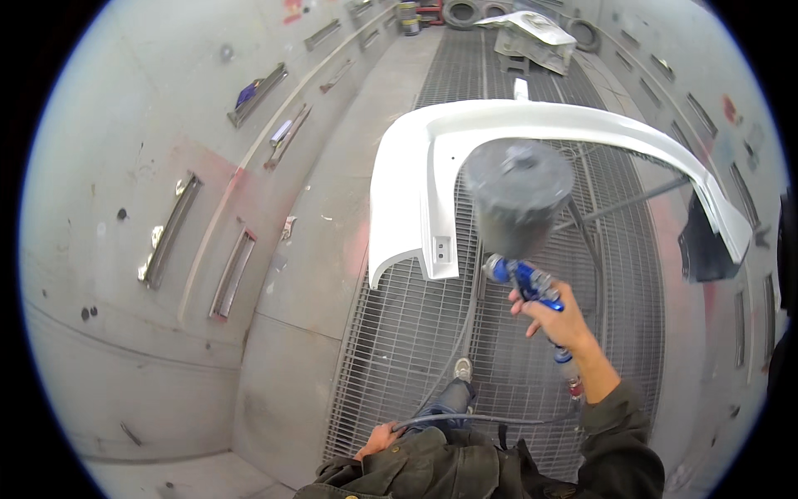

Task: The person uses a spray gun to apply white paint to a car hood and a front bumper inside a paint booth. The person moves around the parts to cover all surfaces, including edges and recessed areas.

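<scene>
My right hand grips a blue spray gun topped by a large dark grey cup; a fitting hangs below the grip, joined to a hose. My left hand is low at my waist, closed round the grey hose. Beyond the gun, a white curved body panel rests on a metal stand over the floor grating, with the cup covering part of the view of it. A dark piece is at the panel's right end.
Grey booth walls with slotted fixtures flank a metal grating and a concrete strip. At the back are tyres, cans and another white part on a low support.
</scene>
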`<control>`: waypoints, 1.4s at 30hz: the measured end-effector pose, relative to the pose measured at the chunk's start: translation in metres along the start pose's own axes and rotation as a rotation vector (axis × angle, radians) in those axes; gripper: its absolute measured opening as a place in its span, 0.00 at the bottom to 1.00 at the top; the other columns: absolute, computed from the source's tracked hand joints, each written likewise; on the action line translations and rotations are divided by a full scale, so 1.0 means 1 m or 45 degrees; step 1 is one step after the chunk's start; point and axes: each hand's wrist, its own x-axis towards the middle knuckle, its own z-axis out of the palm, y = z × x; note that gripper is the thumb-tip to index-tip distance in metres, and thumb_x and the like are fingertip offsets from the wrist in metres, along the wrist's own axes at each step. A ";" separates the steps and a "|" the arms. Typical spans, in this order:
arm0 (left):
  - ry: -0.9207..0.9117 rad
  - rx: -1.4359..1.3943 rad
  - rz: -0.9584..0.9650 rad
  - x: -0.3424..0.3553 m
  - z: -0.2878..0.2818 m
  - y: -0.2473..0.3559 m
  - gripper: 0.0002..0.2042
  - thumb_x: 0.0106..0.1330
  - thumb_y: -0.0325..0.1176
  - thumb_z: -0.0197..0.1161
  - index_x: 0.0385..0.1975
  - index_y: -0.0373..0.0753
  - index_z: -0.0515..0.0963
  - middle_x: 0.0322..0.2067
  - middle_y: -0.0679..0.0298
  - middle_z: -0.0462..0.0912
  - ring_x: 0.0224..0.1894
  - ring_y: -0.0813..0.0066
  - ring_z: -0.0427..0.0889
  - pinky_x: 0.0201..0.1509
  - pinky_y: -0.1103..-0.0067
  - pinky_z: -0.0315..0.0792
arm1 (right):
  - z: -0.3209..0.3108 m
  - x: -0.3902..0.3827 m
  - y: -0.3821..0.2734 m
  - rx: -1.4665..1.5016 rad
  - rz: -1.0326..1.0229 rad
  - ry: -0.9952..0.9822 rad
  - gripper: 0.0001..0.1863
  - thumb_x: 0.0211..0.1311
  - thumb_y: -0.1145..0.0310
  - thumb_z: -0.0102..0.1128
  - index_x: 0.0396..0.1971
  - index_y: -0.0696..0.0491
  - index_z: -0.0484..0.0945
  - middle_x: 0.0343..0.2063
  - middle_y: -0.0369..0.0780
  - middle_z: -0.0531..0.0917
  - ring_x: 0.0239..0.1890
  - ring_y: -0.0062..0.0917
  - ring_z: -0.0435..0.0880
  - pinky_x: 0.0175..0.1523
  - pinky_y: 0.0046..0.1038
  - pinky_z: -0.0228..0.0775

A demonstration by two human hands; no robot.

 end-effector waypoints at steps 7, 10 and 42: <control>0.204 -0.047 0.132 0.050 0.061 0.037 0.15 0.63 0.46 0.56 0.35 0.40 0.79 0.32 0.45 0.80 0.38 0.40 0.77 0.40 0.55 0.70 | -0.031 0.052 -0.022 0.052 0.247 -0.477 0.18 0.49 0.81 0.54 0.44 0.63 0.75 0.36 0.44 0.83 0.35 0.26 0.84 0.22 0.24 0.79; 0.235 -0.023 0.109 0.069 0.068 0.057 0.14 0.61 0.45 0.56 0.36 0.41 0.78 0.32 0.45 0.81 0.38 0.40 0.78 0.39 0.55 0.70 | -0.028 0.075 -0.015 0.070 0.346 -0.671 0.18 0.49 0.80 0.56 0.44 0.63 0.76 0.35 0.44 0.83 0.33 0.24 0.84 0.22 0.22 0.79; 0.331 -0.100 -0.166 0.092 0.149 0.205 0.19 0.63 0.51 0.57 0.33 0.38 0.76 0.29 0.45 0.80 0.37 0.40 0.78 0.40 0.54 0.70 | -0.075 0.241 -0.035 -0.865 -0.552 -0.689 0.35 0.48 0.72 0.51 0.63 0.54 0.63 0.19 0.41 0.74 0.21 0.26 0.75 0.30 0.30 0.67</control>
